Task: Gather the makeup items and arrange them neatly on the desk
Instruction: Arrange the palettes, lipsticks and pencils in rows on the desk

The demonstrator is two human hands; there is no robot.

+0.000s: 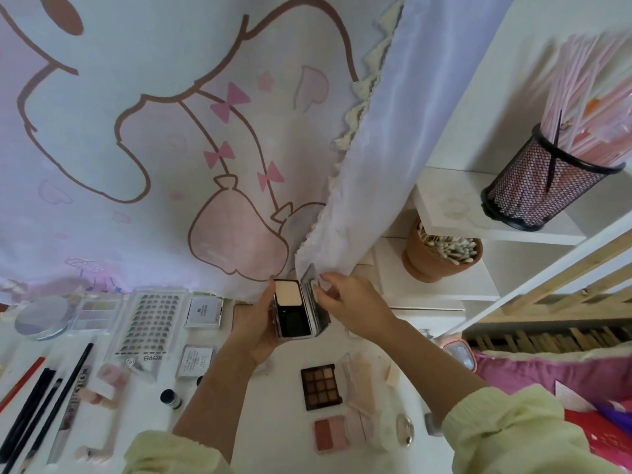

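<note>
Nearest, on the white desk (284, 422), lie a blush palette (330, 433) and, just beyond it, a brown eyeshadow palette (320, 386). Black pencils (34, 398) lie at the left edge. Over the middle of the desk, toward its back, the left hand (254, 331) closes its grip round the base of an open powder compact (293, 309), the pale powder facing up. The right hand (345, 299) pinches the edge of the compact's raised lid. Farther back, a lash tray (150, 319) and a round case (42, 321) lie by the cartoon curtain (136, 131). A pot of cotton swabs (441, 258) stands on a shelf (427, 292) to the right.
</note>
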